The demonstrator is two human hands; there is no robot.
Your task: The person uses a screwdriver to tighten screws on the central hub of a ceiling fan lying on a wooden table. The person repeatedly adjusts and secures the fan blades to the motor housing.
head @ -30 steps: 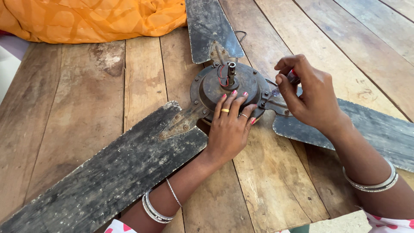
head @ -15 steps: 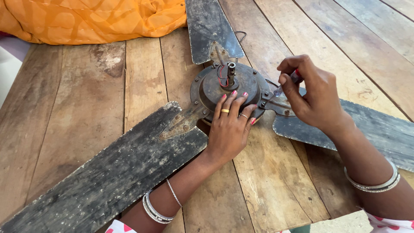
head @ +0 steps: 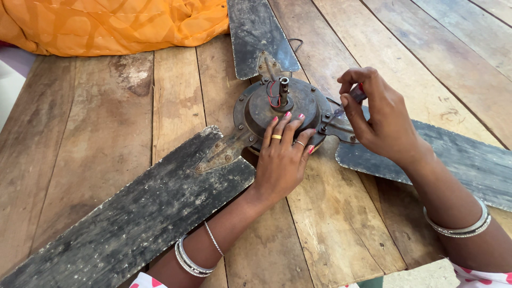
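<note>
An old, grimy ceiling fan lies on a wooden plank table, its round motor hub in the middle with a short shaft and red wires on top. My left hand rests flat on the near side of the hub, fingers spread over its rim. My right hand grips a small screwdriver with a red handle, its tip at a screw on the hub's right edge. Three dirty blades spread out: near left, far, right.
An orange cloth bundle lies at the table's far left edge. The plank table has gaps between boards, and its near right corner drops off to a pale floor.
My right hand has turned slightly on the screwdriver at the hub's edge. My left hand and the fan have stayed in place.
</note>
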